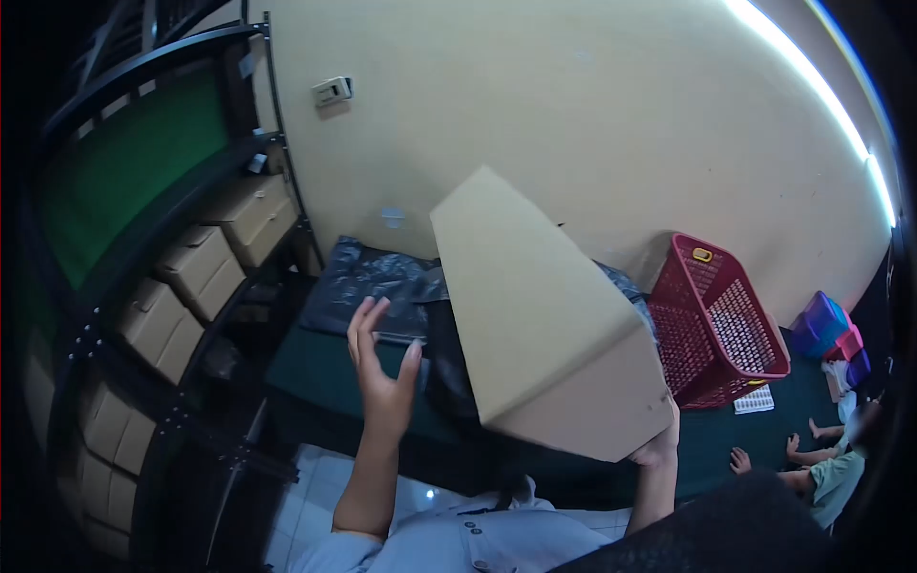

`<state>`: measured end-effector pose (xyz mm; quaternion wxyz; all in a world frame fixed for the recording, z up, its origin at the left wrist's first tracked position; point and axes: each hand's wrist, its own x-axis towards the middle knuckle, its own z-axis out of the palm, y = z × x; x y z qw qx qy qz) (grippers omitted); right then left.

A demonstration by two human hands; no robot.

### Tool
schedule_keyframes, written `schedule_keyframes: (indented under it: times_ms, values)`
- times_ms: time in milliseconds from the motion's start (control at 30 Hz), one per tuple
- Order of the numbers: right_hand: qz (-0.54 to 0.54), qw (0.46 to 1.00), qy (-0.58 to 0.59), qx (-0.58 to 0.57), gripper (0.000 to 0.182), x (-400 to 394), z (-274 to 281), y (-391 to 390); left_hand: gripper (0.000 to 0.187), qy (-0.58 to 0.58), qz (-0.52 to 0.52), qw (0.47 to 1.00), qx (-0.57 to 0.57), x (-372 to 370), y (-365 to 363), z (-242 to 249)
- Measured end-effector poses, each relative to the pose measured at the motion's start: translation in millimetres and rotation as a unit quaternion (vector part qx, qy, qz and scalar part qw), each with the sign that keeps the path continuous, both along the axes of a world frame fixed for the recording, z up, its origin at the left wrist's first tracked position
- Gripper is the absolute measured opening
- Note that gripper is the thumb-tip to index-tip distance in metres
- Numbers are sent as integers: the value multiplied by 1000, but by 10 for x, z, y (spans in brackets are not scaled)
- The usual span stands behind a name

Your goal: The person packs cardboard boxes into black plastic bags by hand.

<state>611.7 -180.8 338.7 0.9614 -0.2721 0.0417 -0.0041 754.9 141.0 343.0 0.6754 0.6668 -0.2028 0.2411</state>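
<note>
While right fingers hold carton over green surface | left fingers wide | wall behind

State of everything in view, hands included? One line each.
Left hand: raised, open, holding nothing.
Right hand: gripping the box's lower right corner.
Large brown cardboard box: held up, tilted; open or shut, cannot tell.
Red plastic lattice basket: open-topped, untouched.
Small brown cardboard boxes: shelved, seemingly closed.
</note>
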Motion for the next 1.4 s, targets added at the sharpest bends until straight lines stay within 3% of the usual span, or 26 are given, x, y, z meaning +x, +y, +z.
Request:
schedule_keyframes:
  times_ms: [33,67,167,200,267,300,333,533,600,700,867,933,1000,1067,1100,1133,1200,1233,1300,1333,1400]
  values:
    - [41,999,-10,10,51,12,-52,-215,83,53,130,985,97,193,-176,-88]
    - [37,999,-12,6,51,64,-115,-416,83,51,126,986,93,306,-325,-145]
    - [-55,970,113,-209,60,262,-195,-794,81,40,186,969,158,542,-642,-256]
    - [-56,969,114,-212,60,310,-156,-866,81,41,186,969,155,585,-683,-268]
    - [-48,924,238,-296,62,377,-69,-984,70,216,54,974,40,635,-698,-285]
    - [-28,918,246,-310,67,415,-28,-1008,58,131,89,987,38,730,-710,-372]
    - [-25,918,251,-305,67,451,-57,-1072,50,133,78,988,2,729,-715,-411]
    - [70,873,281,-393,73,683,97,-1229,41,26,41,990,-134,659,-712,-255]
    - [60,881,285,-373,74,818,70,-1194,34,0,2,997,-75,527,-694,-311]
    - [51,886,293,-355,71,1097,66,-1070,29,-16,-69,993,-90,482,-679,-359]
    - [-22,939,242,-245,54,1623,-371,-1108,26,5,-81,992,-94,579,-581,-400]
    - [-39,958,185,-217,53,1748,-477,-1074,20,-57,-84,990,-95,634,-589,-436]
    - [-55,943,213,-251,56,1817,-563,-1031,17,-39,-97,991,-79,640,-577,-438]
    - [-58,916,220,-329,61,1762,-670,-954,15,-75,-33,993,-81,738,-611,-461]
    - [6,911,224,-346,70,1718,-919,-1051,15,-57,-14,992,-111,758,-639,-397]
    - [2,910,221,-350,70,1638,-962,-1030,19,-16,2,989,-146,759,-636,-424]
    - [98,790,232,-560,76,1509,-921,-994,20,-44,14,988,-148,856,-628,-443]
    - [94,789,234,-561,76,1455,-882,-1040,20,-43,10,988,-151,871,-658,-436]
    - [62,679,212,-701,74,1273,-771,-1105,20,-70,72,988,-117,871,-704,-393]
    - [-11,636,227,-738,66,1231,-679,-1129,20,-69,59,989,-120,861,-734,-390]
    - [-162,490,260,-816,54,1168,-739,-1301,23,-80,93,983,-139,825,-795,-444]
